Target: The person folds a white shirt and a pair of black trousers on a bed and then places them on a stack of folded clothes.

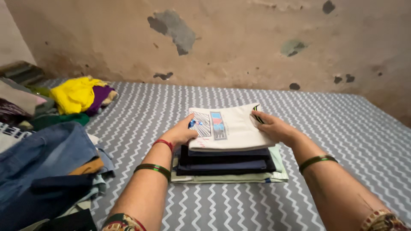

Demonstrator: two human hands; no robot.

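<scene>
Here, nearest the camera, the left hand [180,133] and right hand [274,127] each clamp a side of a folded white garment [229,127], setting it atop the folded stack [229,164] mid-bed [334,128]. Squaring its edges seems next. Unfolded clothes [43,162] crowd the bed's left edge.

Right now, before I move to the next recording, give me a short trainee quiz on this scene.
1. True or false: both hands grip the white folded garment atop the stack.
2. What colour is the loose garment at far left: A red, B yellow, C black?
3. What does the stack rest on?

Key: 1 true: left hand and right hand hold its edges. 2 B. 3 The grey zigzag sheet.
</scene>
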